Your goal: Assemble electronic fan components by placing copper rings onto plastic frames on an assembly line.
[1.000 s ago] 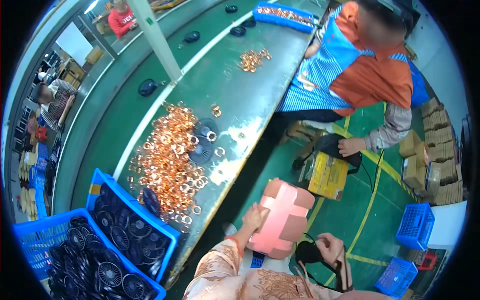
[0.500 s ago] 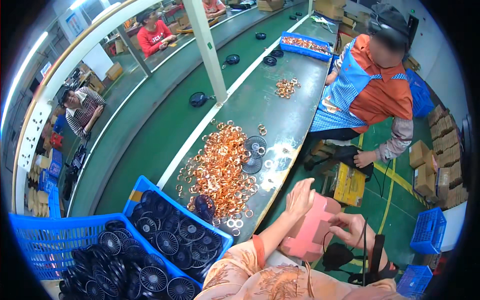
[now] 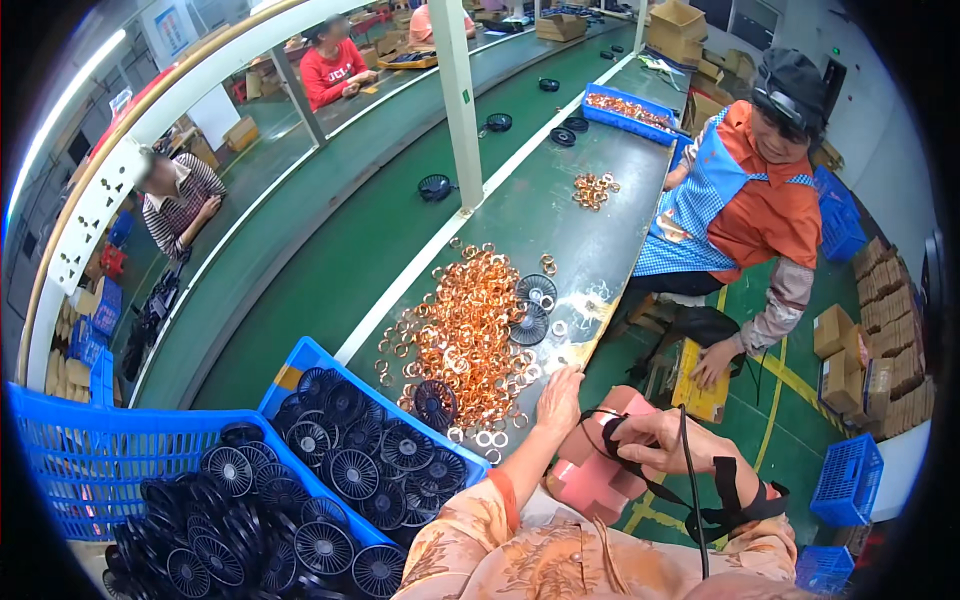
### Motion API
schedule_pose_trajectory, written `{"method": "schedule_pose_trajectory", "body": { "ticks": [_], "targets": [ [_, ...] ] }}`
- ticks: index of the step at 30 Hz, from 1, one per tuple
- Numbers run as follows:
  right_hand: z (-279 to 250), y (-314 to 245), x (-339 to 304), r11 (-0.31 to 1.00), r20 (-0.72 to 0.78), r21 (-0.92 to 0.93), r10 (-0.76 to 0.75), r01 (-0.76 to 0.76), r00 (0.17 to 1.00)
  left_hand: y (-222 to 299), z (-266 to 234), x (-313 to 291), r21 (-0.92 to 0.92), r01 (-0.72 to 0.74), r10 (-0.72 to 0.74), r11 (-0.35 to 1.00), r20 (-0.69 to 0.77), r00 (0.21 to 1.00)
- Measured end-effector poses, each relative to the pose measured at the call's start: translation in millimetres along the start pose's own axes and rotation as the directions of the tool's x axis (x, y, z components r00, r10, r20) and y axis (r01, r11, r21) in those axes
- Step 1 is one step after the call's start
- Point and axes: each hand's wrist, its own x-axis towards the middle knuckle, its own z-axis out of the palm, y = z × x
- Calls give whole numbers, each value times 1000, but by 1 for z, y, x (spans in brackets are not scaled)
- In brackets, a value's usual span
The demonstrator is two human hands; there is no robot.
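Observation:
My left hand [image 3: 560,396] lies flat on the near edge of the green worktable [image 3: 610,225], fingers apart, beside a pile of copper wire rings [image 3: 465,335]. It holds nothing. My right hand [image 3: 652,440] grips a black strap [image 3: 700,500] that loops over a pink cross-shaped plastic piece [image 3: 585,480] in front of my body. The strap trails down across my right forearm. Two black round fan discs [image 3: 530,312] lie among the rings.
Two blue crates [image 3: 300,358] [image 3: 60,450] of black round fan grilles stand at my left. A seated person in orange with a blue checked apron [image 3: 745,205] touches a yellow box [image 3: 700,380] on the floor. A green conveyor [image 3: 330,250], a white post [image 3: 455,90] and blue baskets [image 3: 845,480] surround me.
My left hand has left the pink piece and moved onto the table edge by the rings. My right hand now grips the black strap over the pink piece. The view has swung toward the far end of the line.

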Motion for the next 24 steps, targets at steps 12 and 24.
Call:
{"method": "schedule_pose_trajectory", "body": {
  "ticks": [12, 24],
  "targets": [
    [-1, -15, 20, 949, 11, 60, -310, 309, 951, 2, 4, -19, 53, 29, -36, 998, 140, 989],
    [-74, -65, 32, 983, 195, 174, -93, 59, 976, 1, -8, -19, 354, -135, 66, 926, 200, 977]
  ]
}}
